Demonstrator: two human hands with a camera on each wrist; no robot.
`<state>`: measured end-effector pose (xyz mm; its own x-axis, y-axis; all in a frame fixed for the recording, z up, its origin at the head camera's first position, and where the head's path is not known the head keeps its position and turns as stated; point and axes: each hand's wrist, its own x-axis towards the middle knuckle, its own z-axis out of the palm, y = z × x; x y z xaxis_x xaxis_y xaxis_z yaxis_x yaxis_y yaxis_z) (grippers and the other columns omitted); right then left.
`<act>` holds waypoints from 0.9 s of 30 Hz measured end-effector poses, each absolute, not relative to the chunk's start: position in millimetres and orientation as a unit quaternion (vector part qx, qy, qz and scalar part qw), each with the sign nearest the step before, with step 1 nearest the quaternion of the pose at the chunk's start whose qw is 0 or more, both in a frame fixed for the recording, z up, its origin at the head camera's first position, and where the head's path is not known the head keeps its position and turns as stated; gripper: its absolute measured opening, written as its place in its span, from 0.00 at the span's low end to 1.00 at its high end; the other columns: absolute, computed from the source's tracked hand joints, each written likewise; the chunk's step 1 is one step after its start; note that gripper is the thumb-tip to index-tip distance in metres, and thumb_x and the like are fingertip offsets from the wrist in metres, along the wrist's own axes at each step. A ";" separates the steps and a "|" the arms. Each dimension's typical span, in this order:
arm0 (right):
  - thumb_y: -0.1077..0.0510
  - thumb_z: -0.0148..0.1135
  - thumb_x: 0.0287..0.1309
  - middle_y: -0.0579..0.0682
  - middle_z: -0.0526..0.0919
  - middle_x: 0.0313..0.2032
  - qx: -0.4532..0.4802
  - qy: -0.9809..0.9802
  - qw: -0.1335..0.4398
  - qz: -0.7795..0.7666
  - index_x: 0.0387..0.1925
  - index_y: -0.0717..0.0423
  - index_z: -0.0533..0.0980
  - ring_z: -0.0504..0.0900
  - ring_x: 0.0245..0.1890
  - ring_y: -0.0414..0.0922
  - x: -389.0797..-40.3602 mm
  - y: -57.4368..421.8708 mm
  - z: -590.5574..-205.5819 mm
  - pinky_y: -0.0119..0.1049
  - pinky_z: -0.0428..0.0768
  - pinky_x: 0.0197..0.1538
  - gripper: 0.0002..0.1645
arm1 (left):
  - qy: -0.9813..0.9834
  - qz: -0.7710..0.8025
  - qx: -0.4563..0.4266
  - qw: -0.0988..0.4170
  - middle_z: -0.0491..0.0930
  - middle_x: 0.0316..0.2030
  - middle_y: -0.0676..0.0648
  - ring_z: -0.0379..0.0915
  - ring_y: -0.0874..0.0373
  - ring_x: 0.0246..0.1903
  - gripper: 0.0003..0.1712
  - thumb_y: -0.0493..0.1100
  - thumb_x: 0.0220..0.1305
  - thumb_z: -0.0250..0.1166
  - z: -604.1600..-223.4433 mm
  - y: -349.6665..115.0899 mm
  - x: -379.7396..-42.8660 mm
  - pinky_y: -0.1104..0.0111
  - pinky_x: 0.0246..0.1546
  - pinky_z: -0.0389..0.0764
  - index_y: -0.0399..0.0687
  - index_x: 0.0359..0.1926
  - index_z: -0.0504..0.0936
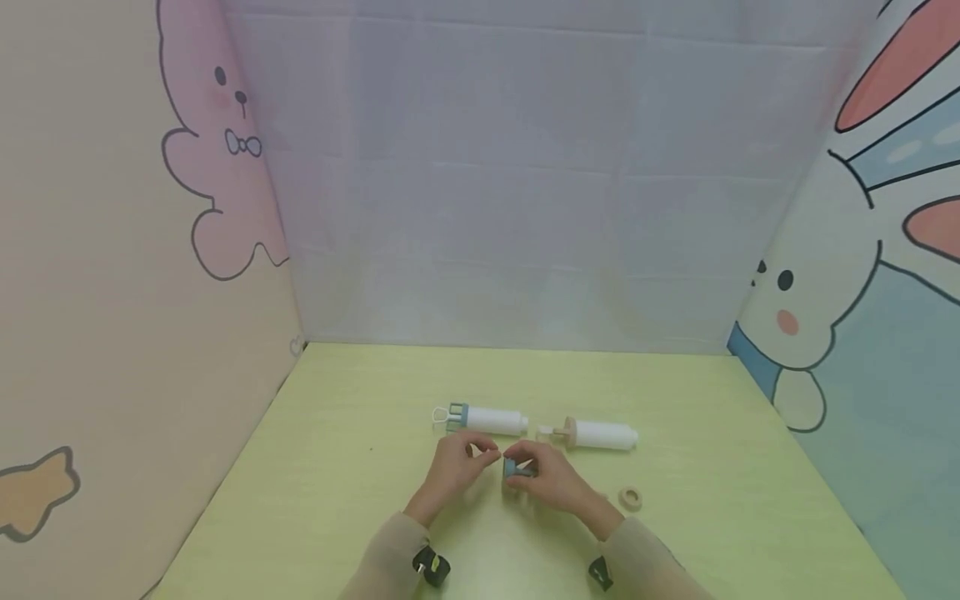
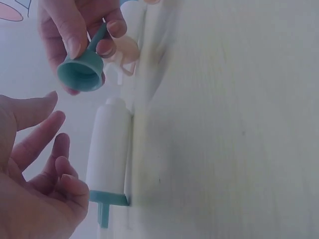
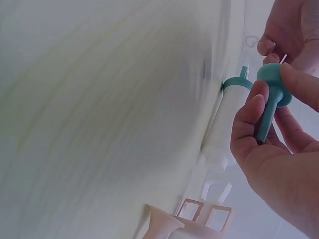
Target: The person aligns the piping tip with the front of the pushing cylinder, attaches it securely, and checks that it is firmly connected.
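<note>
My right hand (image 1: 551, 477) pinches a small teal funnel (image 2: 79, 73) by its cup and narrow stem. The left wrist view shows its wide mouth facing the camera; in the right wrist view the stem (image 3: 267, 119) lies along the fingers. My left hand (image 1: 455, 463) is held up beside the funnel, its fingers loosely bent, with a gap between thumb and index finger in the left wrist view (image 2: 42, 174). Just beyond both hands, a white syringe-like tube (image 1: 495, 420) with a teal collar and plunger handle lies on its side.
To its right lies a second white tube (image 1: 606, 435) with a beige collar. Nearer the right forearm, a beige funnel (image 1: 630, 498) is on the yellow-green table (image 1: 300, 483). A white curtain (image 1: 487, 183) closes off the back, with cartoon-printed panels on both sides.
</note>
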<state>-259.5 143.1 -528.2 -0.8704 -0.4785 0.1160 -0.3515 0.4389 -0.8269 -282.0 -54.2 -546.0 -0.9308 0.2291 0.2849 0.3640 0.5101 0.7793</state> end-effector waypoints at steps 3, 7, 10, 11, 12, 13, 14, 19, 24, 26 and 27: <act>0.62 0.67 0.55 0.54 0.81 0.45 -0.240 0.851 0.067 -0.463 0.49 0.65 0.75 0.80 0.43 0.51 -260.3 144.8 -527.7 0.37 0.78 0.42 0.20 | -0.871 -0.443 -0.175 0.125 0.81 0.29 0.57 0.68 0.61 0.23 0.06 0.45 0.51 0.74 -544.2 -56.5 -291.4 0.69 0.25 0.70 0.51 0.29 0.86; 0.63 0.67 0.55 0.53 0.81 0.44 -0.242 0.850 0.072 -0.462 0.49 0.66 0.75 0.80 0.41 0.51 -260.7 145.0 -526.9 0.35 0.78 0.42 0.20 | -0.889 -0.389 -0.163 0.178 0.79 0.37 0.49 0.70 0.51 0.37 0.14 0.45 0.45 0.78 -541.6 -59.8 -300.9 0.60 0.37 0.71 0.47 0.34 0.86; 0.63 0.67 0.55 0.53 0.81 0.44 -0.244 0.849 0.074 -0.463 0.49 0.67 0.75 0.80 0.41 0.50 -259.8 144.3 -526.0 0.35 0.78 0.41 0.20 | -0.911 -0.338 -0.153 0.179 0.76 0.44 0.45 0.67 0.46 0.46 0.23 0.45 0.42 0.79 -540.8 -61.6 -307.3 0.54 0.44 0.70 0.47 0.42 0.84; 0.63 0.67 0.55 0.53 0.80 0.44 -0.244 0.849 0.074 -0.463 0.49 0.66 0.75 0.80 0.40 0.50 -259.3 144.1 -525.5 0.35 0.78 0.41 0.20 | -0.919 -0.317 -0.155 0.178 0.75 0.45 0.45 0.67 0.46 0.48 0.26 0.46 0.42 0.79 -541.9 -61.9 -310.1 0.53 0.46 0.69 0.47 0.45 0.83; 0.63 0.67 0.55 0.53 0.80 0.44 -0.243 0.849 0.074 -0.463 0.49 0.66 0.75 0.80 0.40 0.50 -259.1 144.1 -525.4 0.34 0.78 0.41 0.20 | -0.925 -0.299 -0.159 0.174 0.75 0.47 0.45 0.66 0.45 0.50 0.28 0.47 0.42 0.79 -543.0 -62.1 -312.7 0.52 0.48 0.68 0.48 0.48 0.82; 0.63 0.67 0.55 0.53 0.80 0.44 -0.242 0.850 0.075 -0.462 0.49 0.66 0.75 0.80 0.40 0.49 -258.8 144.1 -525.1 0.35 0.78 0.41 0.20 | -0.930 -0.281 -0.165 0.170 0.75 0.48 0.45 0.66 0.45 0.52 0.31 0.48 0.42 0.79 -544.2 -62.0 -315.1 0.50 0.50 0.67 0.48 0.50 0.81; 0.63 0.67 0.55 0.53 0.80 0.44 -0.241 0.851 0.075 -0.461 0.49 0.66 0.75 0.80 0.39 0.49 -258.4 144.2 -524.7 0.35 0.78 0.41 0.20 | -0.933 -0.270 -0.170 0.164 0.74 0.50 0.44 0.65 0.44 0.53 0.33 0.49 0.42 0.79 -544.4 -61.5 -316.8 0.49 0.52 0.66 0.48 0.52 0.80; 0.62 0.67 0.55 0.53 0.81 0.44 -0.238 0.851 0.075 -0.461 0.49 0.65 0.75 0.81 0.38 0.48 -258.3 145.5 -524.7 0.34 0.78 0.40 0.20 | -0.946 -0.226 -0.185 0.142 0.71 0.56 0.41 0.61 0.41 0.58 0.40 0.52 0.43 0.78 -546.8 -56.3 -324.8 0.42 0.56 0.59 0.51 0.59 0.76; 0.62 0.68 0.55 0.53 0.81 0.43 -0.237 0.847 0.075 -0.470 0.49 0.65 0.75 0.81 0.36 0.48 -257.9 147.9 -525.6 0.34 0.78 0.39 0.21 | -0.952 -0.214 -0.181 0.121 0.70 0.57 0.41 0.60 0.41 0.59 0.37 0.52 0.45 0.77 -548.6 -49.7 -328.7 0.37 0.52 0.60 0.53 0.59 0.76; 0.62 0.68 0.54 0.52 0.81 0.43 -0.237 0.847 0.074 -0.470 0.49 0.65 0.75 0.81 0.37 0.48 -257.7 149.0 -526.0 0.34 0.78 0.39 0.20 | -0.954 -0.206 -0.181 0.123 0.71 0.56 0.41 0.61 0.41 0.58 0.36 0.51 0.45 0.77 -549.8 -47.2 -329.9 0.36 0.51 0.60 0.53 0.58 0.77; 0.62 0.68 0.54 0.52 0.81 0.43 -0.236 0.847 0.074 -0.470 0.49 0.65 0.75 0.81 0.37 0.48 -257.5 149.4 -526.0 0.34 0.78 0.39 0.20 | -0.955 -0.200 -0.182 0.123 0.71 0.56 0.42 0.61 0.41 0.58 0.35 0.51 0.45 0.77 -550.1 -45.9 -330.6 0.35 0.51 0.59 0.53 0.57 0.77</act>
